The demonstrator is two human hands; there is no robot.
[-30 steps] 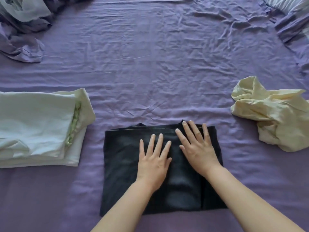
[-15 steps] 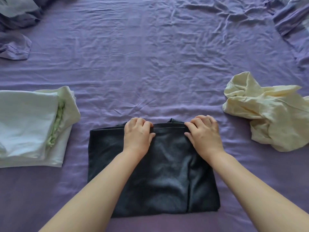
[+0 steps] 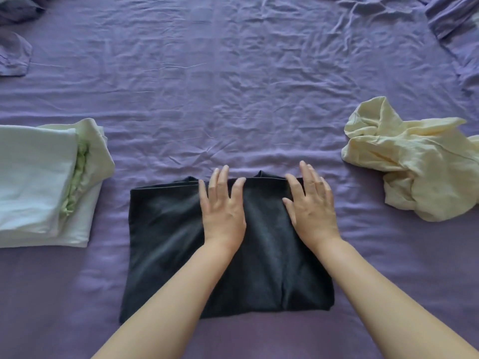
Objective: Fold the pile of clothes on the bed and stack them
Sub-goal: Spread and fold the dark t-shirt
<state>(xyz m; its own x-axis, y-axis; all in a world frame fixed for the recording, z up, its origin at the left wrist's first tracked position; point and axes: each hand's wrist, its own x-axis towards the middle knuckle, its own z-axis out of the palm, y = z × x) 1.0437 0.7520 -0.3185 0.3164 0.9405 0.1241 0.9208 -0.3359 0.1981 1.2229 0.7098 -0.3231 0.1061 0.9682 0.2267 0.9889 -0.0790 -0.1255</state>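
A dark grey garment (image 3: 166, 244) lies folded into a rectangle on the purple bed sheet (image 3: 233, 86), near me at the centre. My left hand (image 3: 223, 208) lies flat on its far edge, fingers straight and reaching just past the fold. My right hand (image 3: 311, 206) lies flat beside it on the same edge, fingers spread. A stack of folded pale clothes (image 3: 39, 182), white over light green and cream, sits at the left. A crumpled cream garment (image 3: 409, 161) lies unfolded at the right.
Bunched purple bedding lies at the far left corner (image 3: 13, 55) and the far right corner (image 3: 456, 35). The wrinkled sheet stretches wide between the stack, the dark garment and the cream garment.
Half a second ago both hands gripped the dark garment's far edge with curled fingers. Now the fingers are straight and both palms lie flat on it.
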